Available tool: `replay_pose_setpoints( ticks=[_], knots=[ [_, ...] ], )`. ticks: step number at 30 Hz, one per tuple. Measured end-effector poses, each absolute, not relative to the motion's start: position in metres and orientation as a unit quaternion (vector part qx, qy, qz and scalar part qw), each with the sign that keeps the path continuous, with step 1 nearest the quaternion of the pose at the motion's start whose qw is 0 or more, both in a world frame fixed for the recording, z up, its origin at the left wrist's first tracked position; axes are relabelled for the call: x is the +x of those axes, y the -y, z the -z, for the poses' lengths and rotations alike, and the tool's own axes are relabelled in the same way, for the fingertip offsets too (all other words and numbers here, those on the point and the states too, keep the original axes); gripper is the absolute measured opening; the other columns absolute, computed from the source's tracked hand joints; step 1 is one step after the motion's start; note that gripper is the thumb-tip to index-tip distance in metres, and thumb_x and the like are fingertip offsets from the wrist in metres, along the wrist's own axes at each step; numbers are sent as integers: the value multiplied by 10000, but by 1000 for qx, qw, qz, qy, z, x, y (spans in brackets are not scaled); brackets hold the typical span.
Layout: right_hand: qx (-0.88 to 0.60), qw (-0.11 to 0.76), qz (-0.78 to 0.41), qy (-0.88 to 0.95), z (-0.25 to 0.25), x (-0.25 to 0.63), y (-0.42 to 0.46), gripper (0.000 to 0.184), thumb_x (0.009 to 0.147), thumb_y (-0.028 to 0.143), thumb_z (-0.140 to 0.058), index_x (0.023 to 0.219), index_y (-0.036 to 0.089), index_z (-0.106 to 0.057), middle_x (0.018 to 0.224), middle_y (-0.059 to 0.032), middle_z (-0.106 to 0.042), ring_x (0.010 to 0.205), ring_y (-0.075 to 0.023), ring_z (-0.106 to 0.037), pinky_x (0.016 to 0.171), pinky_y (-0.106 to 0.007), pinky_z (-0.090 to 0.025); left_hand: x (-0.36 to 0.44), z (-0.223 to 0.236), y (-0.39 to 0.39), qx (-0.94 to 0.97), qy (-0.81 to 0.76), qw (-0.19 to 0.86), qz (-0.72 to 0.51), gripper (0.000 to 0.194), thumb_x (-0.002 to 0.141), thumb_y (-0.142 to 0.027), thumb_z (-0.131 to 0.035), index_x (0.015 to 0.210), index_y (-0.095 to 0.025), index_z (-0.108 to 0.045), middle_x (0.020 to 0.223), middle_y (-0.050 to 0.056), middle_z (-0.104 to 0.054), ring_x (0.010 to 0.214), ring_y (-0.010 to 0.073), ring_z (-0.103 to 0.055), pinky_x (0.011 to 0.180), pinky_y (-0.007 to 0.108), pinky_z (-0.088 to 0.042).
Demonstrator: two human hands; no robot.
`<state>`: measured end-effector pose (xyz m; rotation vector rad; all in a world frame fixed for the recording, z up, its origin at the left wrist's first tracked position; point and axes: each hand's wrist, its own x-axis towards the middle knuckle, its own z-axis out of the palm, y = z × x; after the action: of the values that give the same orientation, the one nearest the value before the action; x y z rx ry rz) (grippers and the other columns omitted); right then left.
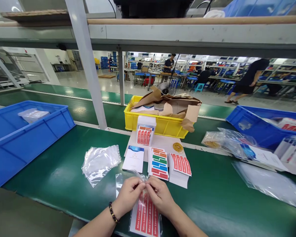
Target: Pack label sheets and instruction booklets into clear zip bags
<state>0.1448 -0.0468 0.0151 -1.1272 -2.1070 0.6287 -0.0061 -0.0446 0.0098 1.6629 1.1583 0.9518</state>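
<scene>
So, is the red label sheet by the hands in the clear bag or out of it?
In: the clear bag lies over the red label sheet, its film showing past both sides.

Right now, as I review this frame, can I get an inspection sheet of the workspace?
Surface: glossy green tabletop.
Job's things: clear plastic bag around a red-and-white label sheet; multicoloured label stack and blue-topped white booklet beyond.
Clutter: loose pile of clear plastic bags; torn brown paper spilling over the yellow plastic bin.
Hands: bare left hand and right hand pinch the bag.
Cables: thin black one hanging beyond the table.
Surroundings: blue plastic bins both sides; people in the background.
</scene>
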Motion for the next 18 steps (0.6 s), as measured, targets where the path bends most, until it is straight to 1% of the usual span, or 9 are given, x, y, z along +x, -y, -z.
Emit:
replay_pose_setpoints(
  ticks=[2,4,6,8,10,12,14,16,18],
  knots=[
    [-439,315,-202,817,-11,143,47,257,839,172,-353,599,183,-445,589,6,-451,541,-112,-431,515,-237,-329,-5,-8,48,699,-465,406,-362,315,803,-301,-405,530,-150,-449,560,-5,-479,568,95,-428,568,214,-310],
    [-451,303,-127,829,-8,141,46,254,815,165,-366,568,186,-420,571,3,-439,534,-119,-414,509,-246,-310,-4,-5,50,715,-476,378,-347,307,797,-264,-394,511,-154,-412,539,-9,-457,551,92,-411,553,217,-292],
    [-471,303,-45,827,-7,141,45,245,799,166,-375,559,189,-423,568,-9,-440,550,-136,-415,524,-263,-311,-3,-3,52,718,-485,361,-343,293,774,-226,-403,490,-156,-373,514,-18,-424,530,87,-385,536,219,-273],
    [-494,313,-2,812,-8,144,43,248,805,162,-370,568,188,-440,572,-24,-442,574,-155,-424,546,-281,-324,-1,-3,52,715,-485,365,-347,268,744,-196,-418,486,-157,-357,503,-27,-399,517,82,-363,525,218,-260],
    [-496,329,5,804,-8,147,41,203,817,164,-377,649,174,-491,623,-45,-472,630,-174,-449,589,-300,-355,-1,-3,50,696,-485,390,-359,254,729,-189,-424,487,-157,-352,495,-35,-378,506,76,-344,514,213,-255],
    [-467,342,4,816,-8,149,41,119,813,204,-432,851,149,-531,746,-77,-506,723,-194,-472,643,-320,-390,-1,-4,45,653,-494,429,-382,257,733,-206,-416,490,-158,-348,492,-40,-358,498,71,-327,501,206,-258],
    [-422,343,16,839,-7,149,41,252,792,230,-489,1030,146,-496,842,-93,-501,768,-200,-476,655,-324,-413,-5,-7,39,605,-507,460,-406,268,736,-228,-416,488,-159,-340,488,-46,-328,488,66,-304,480,201,-252],
    [-383,334,35,860,-5,147,42,267,790,187,-486,1056,163,-493,832,-84,-499,728,-188,-476,618,-313,-415,-10,-11,35,583,-510,480,-412,272,740,-247,-419,492,-157,-353,486,-49,-313,482,65,-294,465,199,-249],
    [-358,341,32,869,-5,146,42,238,801,114,-440,1023,167,-507,803,-77,-514,702,-179,-479,606,-306,-411,-16,-19,37,603,-506,463,-407,282,763,-267,-401,507,-150,-393,495,-40,-344,491,71,-321,473,202,-273]
  ],
)
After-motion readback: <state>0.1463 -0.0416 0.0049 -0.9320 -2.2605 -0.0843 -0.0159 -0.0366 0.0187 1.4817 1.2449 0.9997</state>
